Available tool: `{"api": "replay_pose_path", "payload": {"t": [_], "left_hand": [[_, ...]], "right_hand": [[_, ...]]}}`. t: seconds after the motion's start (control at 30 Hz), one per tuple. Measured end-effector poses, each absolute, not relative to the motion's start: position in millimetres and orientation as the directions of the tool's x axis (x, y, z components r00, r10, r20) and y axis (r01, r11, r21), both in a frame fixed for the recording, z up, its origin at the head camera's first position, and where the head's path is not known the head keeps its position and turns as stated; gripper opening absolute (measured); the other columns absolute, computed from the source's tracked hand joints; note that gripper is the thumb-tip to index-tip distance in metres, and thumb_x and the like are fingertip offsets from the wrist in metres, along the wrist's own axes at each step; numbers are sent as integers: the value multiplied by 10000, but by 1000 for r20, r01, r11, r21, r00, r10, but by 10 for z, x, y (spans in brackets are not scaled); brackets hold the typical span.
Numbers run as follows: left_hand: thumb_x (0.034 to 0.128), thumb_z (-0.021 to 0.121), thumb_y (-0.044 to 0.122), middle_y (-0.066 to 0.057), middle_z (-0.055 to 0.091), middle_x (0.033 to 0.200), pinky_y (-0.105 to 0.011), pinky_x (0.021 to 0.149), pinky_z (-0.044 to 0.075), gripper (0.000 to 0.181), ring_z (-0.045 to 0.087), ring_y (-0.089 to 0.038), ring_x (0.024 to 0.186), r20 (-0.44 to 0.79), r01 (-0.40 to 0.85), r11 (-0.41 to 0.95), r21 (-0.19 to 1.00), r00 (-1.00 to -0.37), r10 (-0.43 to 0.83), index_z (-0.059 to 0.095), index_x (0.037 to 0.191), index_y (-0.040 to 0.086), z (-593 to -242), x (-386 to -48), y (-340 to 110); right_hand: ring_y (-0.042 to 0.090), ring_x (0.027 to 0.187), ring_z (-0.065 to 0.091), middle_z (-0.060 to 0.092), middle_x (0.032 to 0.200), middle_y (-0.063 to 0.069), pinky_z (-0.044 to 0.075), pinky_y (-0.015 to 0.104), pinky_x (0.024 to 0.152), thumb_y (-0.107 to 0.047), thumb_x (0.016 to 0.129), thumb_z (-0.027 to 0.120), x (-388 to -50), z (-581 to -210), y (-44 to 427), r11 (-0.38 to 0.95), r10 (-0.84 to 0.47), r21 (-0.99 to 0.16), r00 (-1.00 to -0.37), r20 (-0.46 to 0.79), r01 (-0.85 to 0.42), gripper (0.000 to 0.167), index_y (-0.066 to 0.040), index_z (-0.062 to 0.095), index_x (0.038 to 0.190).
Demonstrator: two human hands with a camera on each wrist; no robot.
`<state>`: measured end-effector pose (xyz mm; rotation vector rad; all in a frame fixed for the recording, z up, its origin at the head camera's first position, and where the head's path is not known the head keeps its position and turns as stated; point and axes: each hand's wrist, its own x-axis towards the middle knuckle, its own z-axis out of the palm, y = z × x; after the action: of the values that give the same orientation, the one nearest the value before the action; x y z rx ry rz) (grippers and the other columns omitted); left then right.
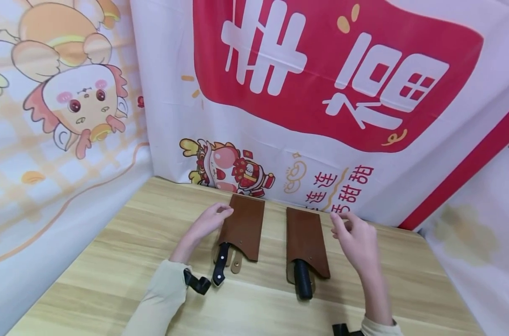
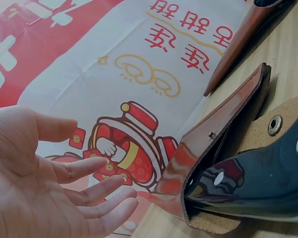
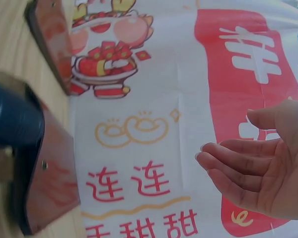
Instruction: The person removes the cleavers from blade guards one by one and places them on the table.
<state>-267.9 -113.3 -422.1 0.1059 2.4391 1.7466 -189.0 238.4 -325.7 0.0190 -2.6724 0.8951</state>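
Two brown leather knife sheaths lie on the table, each with a knife in it and the handle toward me. In the left sheath sits a knife with a black riveted handle; a tan snap strap hangs loose beside it. The right sheath holds a knife with a plain, rounded black handle. The blades are hidden. My left hand hovers by the left sheath's left edge, fingers loosely bent, holding nothing. Beside the right sheath my right hand is raised, palm bare in the right wrist view.
The wooden table meets a white printed cloth hanging behind it, close to the sheaths' far ends. Another printed cloth hangs on the left. Black wrist mounts sit on both forearms.
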Motion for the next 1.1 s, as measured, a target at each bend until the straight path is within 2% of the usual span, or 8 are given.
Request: {"api": "replay_pose_path", "payload": {"t": [0.17, 0.37, 0.67, 0.93, 1.1], "left_hand": [[1095, 505, 283, -248, 524, 1454, -551, 1102, 439, 449, 489, -422, 1344, -98, -53, 280, 959, -984, 148, 524, 1423, -24, -4254, -2678, -1143], [1096, 501, 254, -272, 514, 1449, -567, 1107, 435, 441, 475, -448, 1349, -107, -65, 246, 967, -981, 161, 517, 1412, -54, -4301, -2673, -1141], [1099, 501, 288, -258, 497, 1470, -560, 1128, 416, 473, 468, -429, 1345, -119, -82, 230, 970, -981, 153, 494, 1441, -38, -4279, -2706, -1175], [1099, 499, 267, -266, 496, 1463, -576, 1124, 409, 458, 465, -429, 1333, -115, -75, 243, 967, -981, 158, 498, 1430, -49, -4265, -2735, -1153], [1101, 494, 277, -263, 501, 1462, -566, 1117, 421, 465, 470, -421, 1344, -125, -79, 264, 961, -979, 164, 499, 1432, -49, -4308, -2725, -1133]], "right_hand": [[293, 804, 756, 767, 842, 123, 546, 416, 736, -483, 1080, 503, -1896, -3305, 2278, 772, 82, -621, -948, 307, -135, 558, 27, 704, 1181], [250, 761, 757, 766, 807, 82, 560, 454, 794, -405, 1085, 536, -1924, -3408, 2171, 739, 86, -657, -946, 313, -150, 457, 7, 728, 1131], [199, 714, 739, 755, 774, 58, 596, 343, 680, -365, 1079, 570, -1989, -3441, 1985, 714, 62, -672, -939, 339, -196, 400, -6, 745, 1099], [247, 715, 738, 737, 738, 36, 588, 330, 663, -301, 1073, 596, -1980, -3465, 1857, 698, 19, -662, -918, 397, -272, 331, -21, 762, 1007], [206, 692, 731, 736, 734, 36, 579, 303, 630, -309, 1070, 603, -1959, -3545, 1821, 687, 25, -676, -921, 389, -267, 326, -31, 758, 998]]}}
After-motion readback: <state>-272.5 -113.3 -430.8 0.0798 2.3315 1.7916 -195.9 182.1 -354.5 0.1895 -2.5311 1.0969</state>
